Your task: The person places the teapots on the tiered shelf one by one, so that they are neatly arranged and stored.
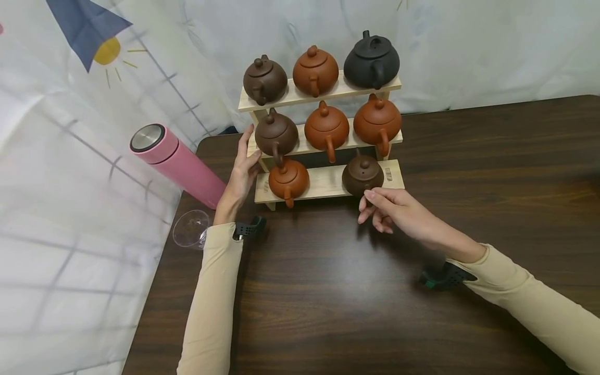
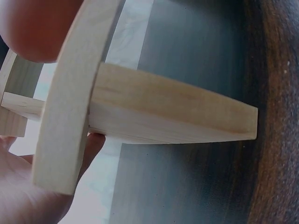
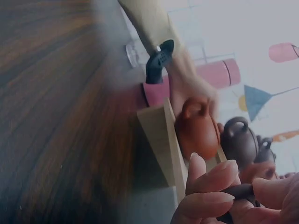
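Note:
A stepped wooden display rack (image 1: 323,186) bears brown, orange-red and black clay teapots on three levels. On its lowest board, my right hand (image 1: 398,211) pinches the handle of a dark brown teapot (image 1: 363,173) between thumb and fingers. The right wrist view shows the dark handle (image 3: 240,190) within those fingers; the pot's body is hidden there. My left hand (image 1: 242,174) holds the rack's left side, beside a brown teapot (image 1: 275,132) on the middle board. In the left wrist view, fingers lie around a pale board (image 2: 65,116). An orange-red teapot (image 1: 288,179) sits at the lowest board's left end.
Left of the rack stands a pink flask (image 1: 187,172) with a metal-topped lid. A clear glass dish (image 1: 191,229) is near the dark table's (image 1: 319,291) left edge. A white patterned curtain (image 1: 469,52) hangs behind and to the left.

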Motion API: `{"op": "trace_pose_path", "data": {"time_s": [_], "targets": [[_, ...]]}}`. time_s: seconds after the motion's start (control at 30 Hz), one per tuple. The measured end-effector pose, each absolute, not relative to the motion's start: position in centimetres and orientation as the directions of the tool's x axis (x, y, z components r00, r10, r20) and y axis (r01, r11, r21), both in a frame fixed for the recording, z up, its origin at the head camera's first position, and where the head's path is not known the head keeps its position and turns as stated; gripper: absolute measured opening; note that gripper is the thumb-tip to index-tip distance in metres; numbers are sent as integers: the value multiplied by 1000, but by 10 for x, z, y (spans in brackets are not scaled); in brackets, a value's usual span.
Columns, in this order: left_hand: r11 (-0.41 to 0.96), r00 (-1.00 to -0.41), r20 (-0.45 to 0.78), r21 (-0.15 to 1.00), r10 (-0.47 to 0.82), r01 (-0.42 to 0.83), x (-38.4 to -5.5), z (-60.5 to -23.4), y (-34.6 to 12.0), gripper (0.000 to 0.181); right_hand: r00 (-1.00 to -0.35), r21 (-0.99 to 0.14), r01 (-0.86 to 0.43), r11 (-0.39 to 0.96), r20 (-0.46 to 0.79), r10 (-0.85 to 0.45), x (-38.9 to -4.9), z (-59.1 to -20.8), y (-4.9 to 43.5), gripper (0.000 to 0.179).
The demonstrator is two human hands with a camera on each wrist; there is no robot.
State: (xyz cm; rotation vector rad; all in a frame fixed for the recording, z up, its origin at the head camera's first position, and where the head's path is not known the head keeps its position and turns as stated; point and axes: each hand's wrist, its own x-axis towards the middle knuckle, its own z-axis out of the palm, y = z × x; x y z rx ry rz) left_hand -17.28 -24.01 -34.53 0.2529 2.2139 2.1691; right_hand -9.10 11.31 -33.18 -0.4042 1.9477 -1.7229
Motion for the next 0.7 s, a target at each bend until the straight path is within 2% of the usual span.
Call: {"op": "trace_pose_path", "data": {"time_s": [0.27,0.4,0.57,0.7], "targets": [[24,-986,83,996,147,87,-175,-344,-239,74,-821,-983,98,158,-170,-545,-89,-331,110,36],[16,-984,82,996,156,86,-178,-344,-237,75,-798,-972,88,219,-201,-569,-85,-324,119,39],[34,-985,56,997,160,63,-180,-342,-239,73,-761,-939,-5,343,-219,-611,-75,-310,137,49],[111,-988,18,993,154,35,-179,-334,-240,68,-722,-908,-138,396,-181,-667,-68,-299,153,42]]}}
